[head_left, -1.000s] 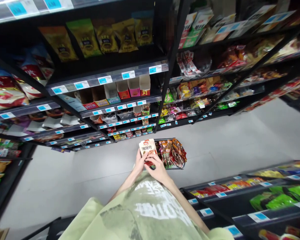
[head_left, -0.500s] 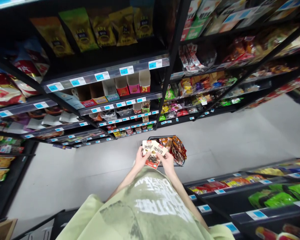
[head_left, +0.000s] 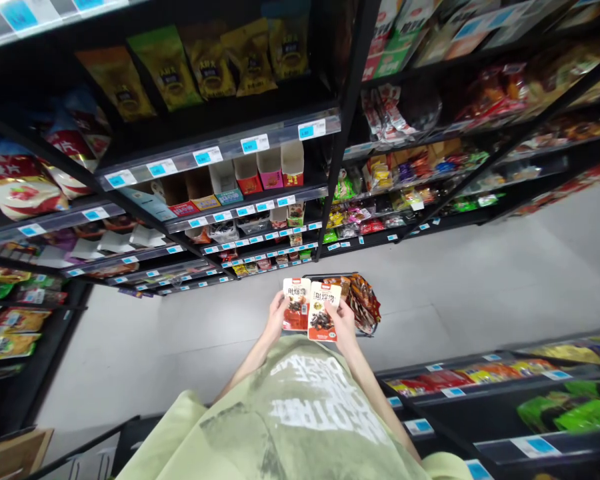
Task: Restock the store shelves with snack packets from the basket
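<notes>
Two flat snack packets, white above and red below with dark printing, are held side by side in front of my shirt. My left hand (head_left: 277, 313) grips the left snack packet (head_left: 296, 308) by its left edge. In my right hand (head_left: 344, 323) is the right snack packet (head_left: 322, 320), pinched with the thumb on its front. The two packets nearly meet at their inner edges. Beneath them and partly hidden is a dark-rimmed shopping basket (head_left: 379, 331), with shiny brown and orange snack bags (head_left: 364, 300) in its right part.
Tall black shelves (head_left: 220, 143) of snacks and blue price tags stand ahead. A low shelf with green bags (head_left: 565, 407) is close on the right. Grey floor (head_left: 200, 333) lies between. A cardboard box (head_left: 15, 453) sits at lower left.
The packets, overlapping and fanned before, have been drawn apart and now stand upright side by side. My left hand has shifted slightly left and my right hand slightly right. The view has turned a little.
</notes>
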Motion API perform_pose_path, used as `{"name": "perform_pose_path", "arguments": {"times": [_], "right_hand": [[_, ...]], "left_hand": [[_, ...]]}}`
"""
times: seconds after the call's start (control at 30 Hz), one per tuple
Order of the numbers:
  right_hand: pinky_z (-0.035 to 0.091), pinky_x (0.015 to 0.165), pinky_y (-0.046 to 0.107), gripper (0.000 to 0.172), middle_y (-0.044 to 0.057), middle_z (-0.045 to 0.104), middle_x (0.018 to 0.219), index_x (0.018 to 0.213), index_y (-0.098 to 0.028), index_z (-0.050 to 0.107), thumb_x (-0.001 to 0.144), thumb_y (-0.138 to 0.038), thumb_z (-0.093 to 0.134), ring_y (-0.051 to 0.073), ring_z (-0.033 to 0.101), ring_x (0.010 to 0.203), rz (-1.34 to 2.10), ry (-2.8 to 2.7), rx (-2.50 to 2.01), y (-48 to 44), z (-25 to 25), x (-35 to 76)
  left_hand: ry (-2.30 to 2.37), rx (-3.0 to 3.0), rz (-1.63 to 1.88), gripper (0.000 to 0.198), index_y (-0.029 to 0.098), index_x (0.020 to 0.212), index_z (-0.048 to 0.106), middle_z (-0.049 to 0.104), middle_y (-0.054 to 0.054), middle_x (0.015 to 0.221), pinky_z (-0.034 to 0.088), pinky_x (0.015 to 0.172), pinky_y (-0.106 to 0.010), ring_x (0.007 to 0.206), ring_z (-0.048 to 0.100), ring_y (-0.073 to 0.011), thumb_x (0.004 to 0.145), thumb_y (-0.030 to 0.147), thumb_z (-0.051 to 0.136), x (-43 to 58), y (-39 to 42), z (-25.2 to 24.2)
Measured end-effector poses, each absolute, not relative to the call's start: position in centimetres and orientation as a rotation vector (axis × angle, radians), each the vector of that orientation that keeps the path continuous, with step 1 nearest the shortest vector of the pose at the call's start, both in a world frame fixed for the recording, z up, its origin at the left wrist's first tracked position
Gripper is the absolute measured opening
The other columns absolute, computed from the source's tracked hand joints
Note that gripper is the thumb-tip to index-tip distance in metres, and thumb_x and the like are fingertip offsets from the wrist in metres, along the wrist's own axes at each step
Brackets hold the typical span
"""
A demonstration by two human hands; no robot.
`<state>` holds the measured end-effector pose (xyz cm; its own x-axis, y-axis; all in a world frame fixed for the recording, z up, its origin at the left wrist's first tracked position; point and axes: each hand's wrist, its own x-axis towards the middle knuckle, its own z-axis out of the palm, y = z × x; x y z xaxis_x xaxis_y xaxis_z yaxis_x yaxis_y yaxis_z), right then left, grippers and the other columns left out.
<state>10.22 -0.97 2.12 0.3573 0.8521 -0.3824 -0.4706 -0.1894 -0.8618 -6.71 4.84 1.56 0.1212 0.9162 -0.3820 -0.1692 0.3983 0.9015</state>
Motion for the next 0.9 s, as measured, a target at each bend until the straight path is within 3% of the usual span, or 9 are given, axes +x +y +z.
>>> {"name": "perform_pose_path", "arguments": {"times": [0.13,0.23,0.4,0.5,0.7,0.9], "right_hand": [[0.054,0.075,0.033,0.041,0.007,0.077,0.094,0.1,-0.017,0.071,0.074,-0.048,0.078,0.023,0.069,0.082,1.225,-0.56,-1.341,0.1,1.6,9.3],[0.055,0.077,0.034,0.044,0.008,0.077,0.096,0.105,-0.016,0.07,0.076,-0.049,0.076,0.024,0.069,0.085,1.224,-0.532,-1.344,0.3,1.1,9.0],[0.055,0.08,0.036,0.05,0.011,0.075,0.105,0.111,-0.017,0.067,0.078,-0.054,0.072,0.027,0.07,0.093,1.083,-0.349,-1.485,0.0,0.0,8.2],[0.056,0.08,0.036,0.053,0.009,0.076,0.102,0.114,-0.017,0.066,0.079,-0.057,0.07,0.026,0.07,0.089,1.14,-0.336,-1.45,1.0,-0.1,6.9],[0.058,0.077,0.035,0.056,0.008,0.075,0.105,0.111,-0.02,0.068,0.082,-0.067,0.059,0.025,0.071,0.091,1.297,-0.113,-1.109,4.5,0.6,5.1],[0.057,0.074,0.031,0.049,0.009,0.077,0.099,0.1,-0.015,0.072,0.063,-0.044,0.086,0.024,0.072,0.087,1.164,0.089,-1.309,7.3,-1.2,6.5]], "left_hand": [[1.045,0.935,0.811,0.04,0.017,0.104,0.066,0.073,-0.009,0.107,0.051,0.088,-0.033,0.098,0.067,-0.0229,0.077,0.046,0.074,-5.9,4.1,2.3],[1.107,1.035,0.818,0.035,0.017,0.101,0.065,0.072,-0.008,0.106,0.05,0.09,-0.031,0.099,0.066,-0.021,0.079,0.043,0.073,-6.0,4.2,3.1],[1.473,1.319,0.961,0.021,0.019,0.085,0.066,0.066,-0.003,0.084,0.051,0.068,-0.025,0.078,0.063,-0.0156,0.082,0.039,0.068,-6.6,4.7,3.4],[1.415,1.738,0.894,0.012,0.021,0.087,0.069,0.063,-0.003,0.083,0.051,0.065,-0.025,0.069,0.06,-0.0134,0.087,0.03,0.061,-6.4,5.0,3.0],[1.109,2.246,0.649,0.018,0.022,0.099,0.07,0.068,-0.008,0.093,0.055,0.075,-0.032,0.083,0.065,-0.0187,0.089,0.021,0.055,-5.0,8.0,2.7],[0.742,2.017,0.378,0.02,0.02,0.106,0.069,0.067,-0.008,0.103,0.055,0.08,-0.03,0.093,0.065,-0.0186,0.088,0.025,0.06,-4.8,12.6,3.7]]}}
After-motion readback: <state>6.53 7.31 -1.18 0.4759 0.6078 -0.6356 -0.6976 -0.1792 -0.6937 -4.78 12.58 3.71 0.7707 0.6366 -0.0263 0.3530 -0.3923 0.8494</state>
